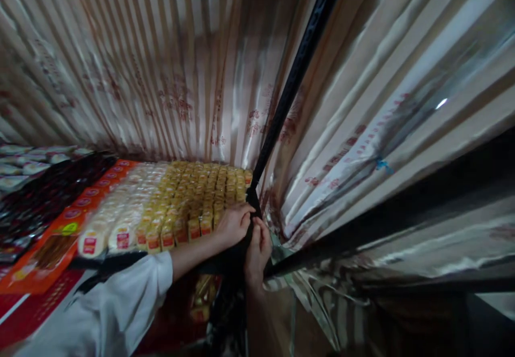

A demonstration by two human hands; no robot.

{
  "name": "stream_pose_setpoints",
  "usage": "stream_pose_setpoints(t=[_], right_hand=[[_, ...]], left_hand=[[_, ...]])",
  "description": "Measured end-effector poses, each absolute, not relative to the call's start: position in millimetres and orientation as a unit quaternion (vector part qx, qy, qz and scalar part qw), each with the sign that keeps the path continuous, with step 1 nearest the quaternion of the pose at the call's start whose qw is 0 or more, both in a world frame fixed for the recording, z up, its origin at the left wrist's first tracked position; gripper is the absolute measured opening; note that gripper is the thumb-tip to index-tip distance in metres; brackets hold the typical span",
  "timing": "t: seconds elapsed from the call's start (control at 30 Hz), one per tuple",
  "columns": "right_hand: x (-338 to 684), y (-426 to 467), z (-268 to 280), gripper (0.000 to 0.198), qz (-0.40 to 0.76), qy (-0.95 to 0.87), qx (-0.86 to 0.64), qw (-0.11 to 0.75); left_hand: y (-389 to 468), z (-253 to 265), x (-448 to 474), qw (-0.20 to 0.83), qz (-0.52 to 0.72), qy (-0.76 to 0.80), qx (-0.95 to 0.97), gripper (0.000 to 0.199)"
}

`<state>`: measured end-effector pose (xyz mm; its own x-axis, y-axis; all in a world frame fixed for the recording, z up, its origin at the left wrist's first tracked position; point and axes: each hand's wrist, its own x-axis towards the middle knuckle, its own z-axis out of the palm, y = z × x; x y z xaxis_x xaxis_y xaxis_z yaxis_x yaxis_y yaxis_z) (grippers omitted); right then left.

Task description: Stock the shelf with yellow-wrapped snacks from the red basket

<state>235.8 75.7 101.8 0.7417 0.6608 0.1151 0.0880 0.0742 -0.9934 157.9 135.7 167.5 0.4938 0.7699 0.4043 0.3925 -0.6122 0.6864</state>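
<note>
Where the black post (292, 86) reaches its lower end, our left hand (234, 224) and right hand (258, 250) are curled close together, presumably for fine control; whether they grip anything we cannot tell. Left of the post, yellow packets (193, 193) stand in rows, seemingly so labels (153, 243) face us.

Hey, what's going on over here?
Someone with a pale sleeve has the left hand and right hand close together near the lower end of a slanting black pole. Both are curled; what they pinch, if anything, is too dark to tell. Rows of yellow packets lie beside the left hand, with pleated, printed sheeting behind.
</note>
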Motion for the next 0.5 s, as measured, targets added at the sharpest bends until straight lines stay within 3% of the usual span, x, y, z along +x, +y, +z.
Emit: stream_pose_setpoints(t=[0.2,0.4,0.5], right_hand=[[190.2,17.4,94.7,0.032,0.22,-0.393,-0.616,0.646],[132.0,-26.4,56.8,0.028,0.326,-0.547,-0.59,0.497],[107.1,-30.2,30.0,0.027,0.387,-0.573,-0.616,0.377]], left_hand=[[38.7,112.0,84.3,0.358,0.361,0.411,0.757,0.029],[-19.6,42.9,9.9,0.443,0.198,0.547,0.682,0.03],[-24.2,18.4,-17.0,0.46,0.091,0.624,0.625,0.034]])
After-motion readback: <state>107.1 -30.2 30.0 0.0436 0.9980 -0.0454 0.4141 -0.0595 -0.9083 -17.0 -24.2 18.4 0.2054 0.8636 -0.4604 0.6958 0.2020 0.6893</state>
